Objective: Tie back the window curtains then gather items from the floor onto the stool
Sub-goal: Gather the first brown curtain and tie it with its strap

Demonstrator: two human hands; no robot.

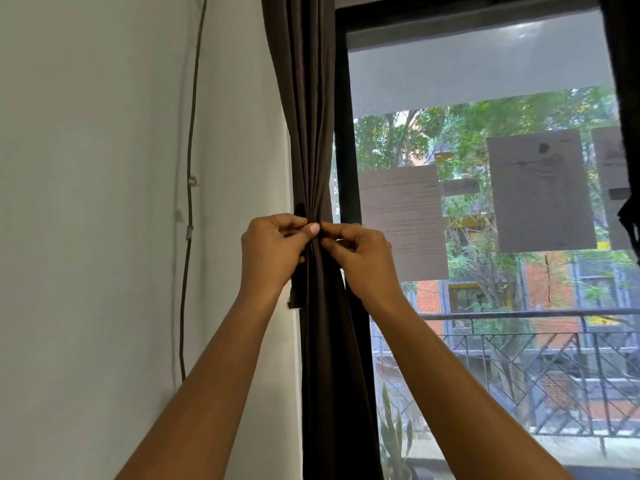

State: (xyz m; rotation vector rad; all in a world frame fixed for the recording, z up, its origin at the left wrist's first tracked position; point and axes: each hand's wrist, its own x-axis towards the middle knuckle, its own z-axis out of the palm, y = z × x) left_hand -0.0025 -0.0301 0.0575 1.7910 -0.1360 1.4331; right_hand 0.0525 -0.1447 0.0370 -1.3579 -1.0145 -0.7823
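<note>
White wall (104, 202) left, window (485, 202) right. Dark curtain (311, 116) bunched at the frame's left edge. Your left hand (268, 252) and right hand (363, 261) both pinch shut on its tie-back strap (298, 289) at mid-height.

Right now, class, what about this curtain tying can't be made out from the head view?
- The knot: covered by the left hand and right hand.
- The tie: only one hanging end shows.
- The curtain hem, floor, stool: cut off by the bottom edge.

Head view, close, facing window (485, 202)
</note>
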